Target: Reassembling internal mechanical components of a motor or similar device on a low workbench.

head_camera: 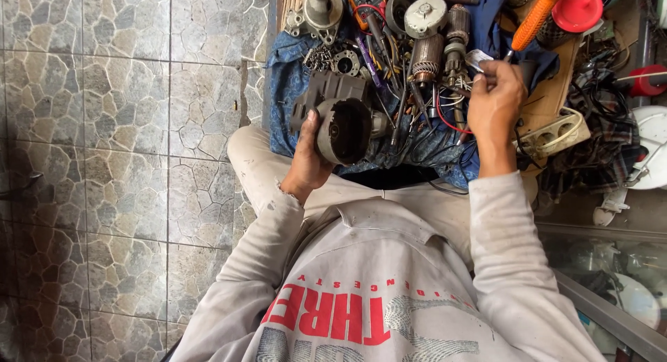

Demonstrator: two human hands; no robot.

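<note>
Seen from above, a seated person in a pale sweatshirt (pixel 389 292) works over a blue cloth (pixel 292 91) strewn with motor parts.

Left hand (pixel 309 160): clenched around a dark, cup-shaped motor housing (pixel 340 122), the thumb over its rim. The housing's open mouth faces the viewer, its interior hollow and dark. It is held just above the lap, at the near edge of the cloth.

Right hand (pixel 495 101): fingers pinched on a small silvery metal piece (pixel 478 59) at the fingertips; what the piece is cannot be told. The hand hovers over the right part of the cloth, just beside an orange-handled tool (pixel 533 21).

Surroundings: an armature (pixel 426 58) with copper windings stands near the cloth's middle, between the two hands. A grey cast end-cap (pixel 322 9) lies at the far left corner; a round pale cover (pixel 424 14) sits just behind the armature. Red and black wires (pixel 445 115) tangle beneath the right hand. A red round lid (pixel 577 9) lies at upper right, and a beige socket strip (pixel 556 134) rests to the right of the wrist. Stone-patterned floor tiles (pixel 118 160) fill the left side.
</note>
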